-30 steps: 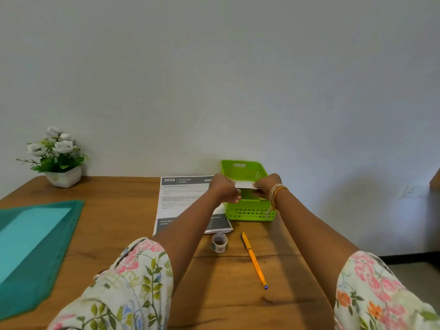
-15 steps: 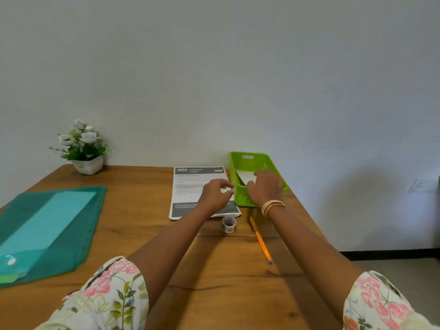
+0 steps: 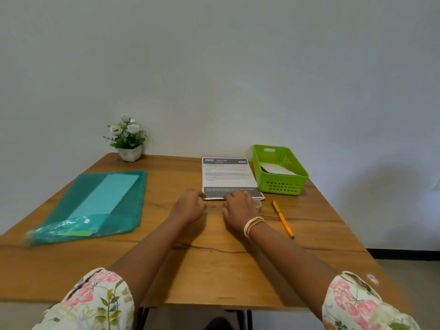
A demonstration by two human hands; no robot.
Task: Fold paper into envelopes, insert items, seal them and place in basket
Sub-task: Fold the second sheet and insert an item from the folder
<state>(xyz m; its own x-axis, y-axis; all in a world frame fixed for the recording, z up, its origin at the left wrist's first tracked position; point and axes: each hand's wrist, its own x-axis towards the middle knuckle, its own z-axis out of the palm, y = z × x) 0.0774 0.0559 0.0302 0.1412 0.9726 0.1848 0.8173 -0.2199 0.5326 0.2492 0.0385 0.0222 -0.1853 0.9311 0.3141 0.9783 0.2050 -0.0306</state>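
A green plastic basket [image 3: 281, 184] stands at the back right of the wooden table, with a white folded envelope [image 3: 277, 169] lying inside it. Left of the basket lies a printed sheet [image 3: 227, 176] with dark header and footer bands. My left hand [image 3: 189, 206] hovers just in front of the sheet's near left corner, its fingers loosely curled and holding nothing. My right hand [image 3: 239, 207], with bangles at the wrist, is over the sheet's near edge, fingers loosely bent and empty. A small tape roll [image 3: 257, 204] peeks out just right of that hand.
An orange pen [image 3: 282, 219] lies on the table right of my right hand. A teal mesh folder [image 3: 100, 203] with pale sheets and a clear pouch lies at the left. A white potted plant [image 3: 127, 139] stands at the back by the wall.
Both hands let go of the envelope in the basket and drew back toward me, to the near edge of the printed sheet. The view swung left.
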